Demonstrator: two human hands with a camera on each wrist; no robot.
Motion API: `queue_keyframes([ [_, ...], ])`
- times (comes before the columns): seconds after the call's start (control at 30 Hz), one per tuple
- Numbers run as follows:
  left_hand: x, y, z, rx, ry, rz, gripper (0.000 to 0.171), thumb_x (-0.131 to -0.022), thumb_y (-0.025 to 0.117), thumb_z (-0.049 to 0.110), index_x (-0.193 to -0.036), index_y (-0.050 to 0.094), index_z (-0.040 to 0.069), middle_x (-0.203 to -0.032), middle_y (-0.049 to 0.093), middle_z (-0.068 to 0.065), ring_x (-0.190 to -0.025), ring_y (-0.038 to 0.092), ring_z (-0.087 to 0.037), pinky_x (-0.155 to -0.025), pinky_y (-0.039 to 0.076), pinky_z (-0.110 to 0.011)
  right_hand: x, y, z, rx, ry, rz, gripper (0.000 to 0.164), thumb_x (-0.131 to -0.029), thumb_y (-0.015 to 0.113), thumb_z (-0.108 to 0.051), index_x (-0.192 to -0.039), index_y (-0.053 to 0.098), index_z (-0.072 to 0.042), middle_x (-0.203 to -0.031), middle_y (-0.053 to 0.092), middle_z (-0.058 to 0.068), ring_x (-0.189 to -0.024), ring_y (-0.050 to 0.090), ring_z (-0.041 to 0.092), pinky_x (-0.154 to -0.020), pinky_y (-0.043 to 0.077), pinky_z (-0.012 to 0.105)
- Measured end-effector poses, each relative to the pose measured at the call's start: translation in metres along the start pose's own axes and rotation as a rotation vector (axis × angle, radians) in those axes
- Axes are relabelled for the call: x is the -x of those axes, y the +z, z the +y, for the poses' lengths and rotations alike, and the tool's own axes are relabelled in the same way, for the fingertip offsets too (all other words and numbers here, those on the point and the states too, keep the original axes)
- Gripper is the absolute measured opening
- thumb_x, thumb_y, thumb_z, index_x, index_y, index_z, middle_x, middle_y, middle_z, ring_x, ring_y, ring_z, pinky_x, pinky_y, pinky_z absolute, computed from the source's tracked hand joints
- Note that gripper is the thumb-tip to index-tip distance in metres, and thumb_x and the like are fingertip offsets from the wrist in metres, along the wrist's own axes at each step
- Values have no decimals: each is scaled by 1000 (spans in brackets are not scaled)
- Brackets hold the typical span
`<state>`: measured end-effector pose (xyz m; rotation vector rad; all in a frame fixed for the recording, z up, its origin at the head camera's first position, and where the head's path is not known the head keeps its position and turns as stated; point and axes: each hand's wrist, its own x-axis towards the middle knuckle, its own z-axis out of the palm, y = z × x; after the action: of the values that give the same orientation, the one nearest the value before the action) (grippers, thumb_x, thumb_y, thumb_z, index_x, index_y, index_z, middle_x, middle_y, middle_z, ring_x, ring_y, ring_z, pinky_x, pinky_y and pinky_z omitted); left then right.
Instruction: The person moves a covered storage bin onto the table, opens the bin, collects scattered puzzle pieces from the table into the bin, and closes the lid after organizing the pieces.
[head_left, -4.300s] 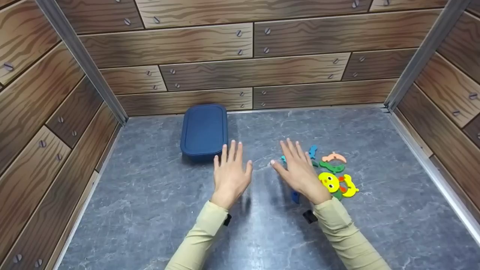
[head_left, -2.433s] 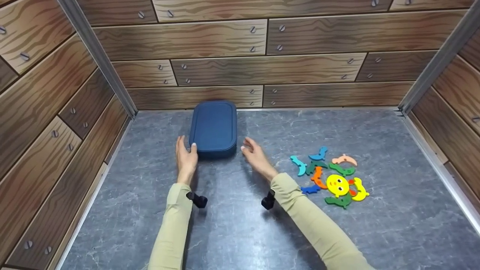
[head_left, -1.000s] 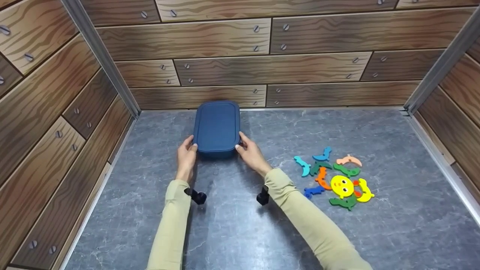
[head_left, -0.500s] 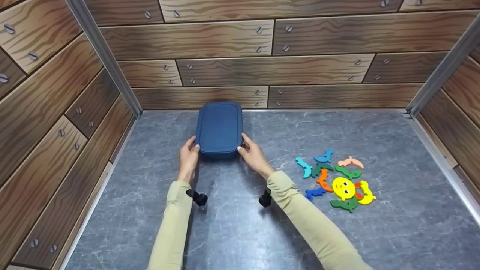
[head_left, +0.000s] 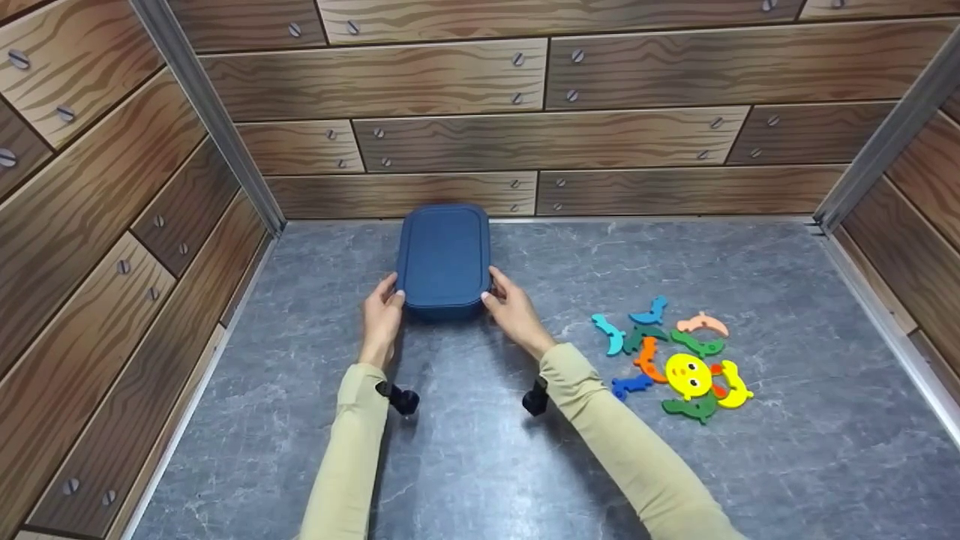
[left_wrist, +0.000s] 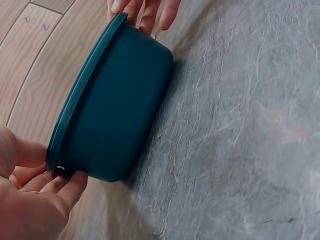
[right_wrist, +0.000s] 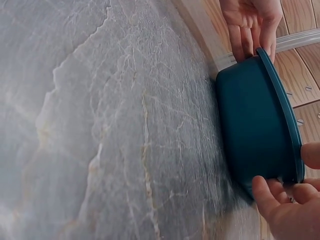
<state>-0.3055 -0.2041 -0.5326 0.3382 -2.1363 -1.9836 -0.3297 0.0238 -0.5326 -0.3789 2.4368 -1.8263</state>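
A dark blue lidded box, teal in the wrist views, stands near the back wall with its lid on. My left hand grips its near left corner, thumb at the lid's rim and fingers curled against the side below. On the opposite corner my right hand holds the box the same way, its fingers under the rim. The box's near end faces me between both hands.
Several colourful flat toy pieces lie in a cluster on the right of the grey marbled surface, among them a yellow smiling face, an orange piece and a blue one. Wood-patterned walls enclose the back and sides.
Both hands have gone from hovering flat over the surface to the box's two sides and taken hold of it. The box has since shifted slightly right. The toy pieces stay put.
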Motion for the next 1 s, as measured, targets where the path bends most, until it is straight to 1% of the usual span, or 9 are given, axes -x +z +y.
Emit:
queue_keyframes([
  [0.2, 1, 3, 0, 12, 1, 6, 46, -101, 48, 3, -147, 43, -2, -152, 38, -20, -138, 38, -34, -110, 36, -38, 2, -1, 1, -60, 5, 4, 57, -101, 54, -6, -153, 31, 0, -149, 41, 22, -128, 51, 31, -93, 51, 38],
  [0.3, 1, 4, 0, 16, -4, 4, 46, -101, 48, 3, -147, 43, -1, -152, 39, -19, -138, 38, -34, -110, 36, -38, 4, -2, 1, -51, -12, 14, 57, -100, 54, -4, -152, 32, 2, -148, 41, 25, -128, 51, 33, -94, 51, 39],
  [0.43, 2, 6, -1, 26, -14, -1, 47, -101, 48, 3, -147, 43, -1, -152, 39, -19, -138, 38, -33, -110, 36, -38, 5, -4, 2, -38, -1, 26, 56, -100, 55, -6, -152, 34, -1, -149, 40, 23, -129, 49, 33, -99, 48, 38],
  [0.57, 2, 7, -3, 44, -10, -4, 47, -100, 48, 2, -147, 42, -2, -152, 39, -19, -138, 37, -33, -110, 35, -38, 6, -6, 3, -28, 5, 38, 56, -100, 56, -7, -152, 35, -2, -149, 40, 24, -130, 49, 33, -101, 46, 38],
  [0.8, 5, 11, -1, 53, -4, -23, 47, -101, 47, 2, -148, 41, -1, -152, 37, -19, -139, 36, -33, -111, 34, -39, 7, -10, 5, -22, 8, 41, 56, -99, 56, -6, -151, 35, -1, -148, 42, 23, -126, 52, 31, -94, 50, 38],
  [1.0, 6, 15, -1, 56, -5, -33, 48, -100, 47, 2, -147, 41, -3, -152, 38, -21, -139, 35, -34, -111, 34, -39, 7, -14, 4, -52, 8, 38, 56, -99, 55, -4, -151, 34, 2, -148, 42, 23, -126, 52, 31, -93, 50, 39],
])
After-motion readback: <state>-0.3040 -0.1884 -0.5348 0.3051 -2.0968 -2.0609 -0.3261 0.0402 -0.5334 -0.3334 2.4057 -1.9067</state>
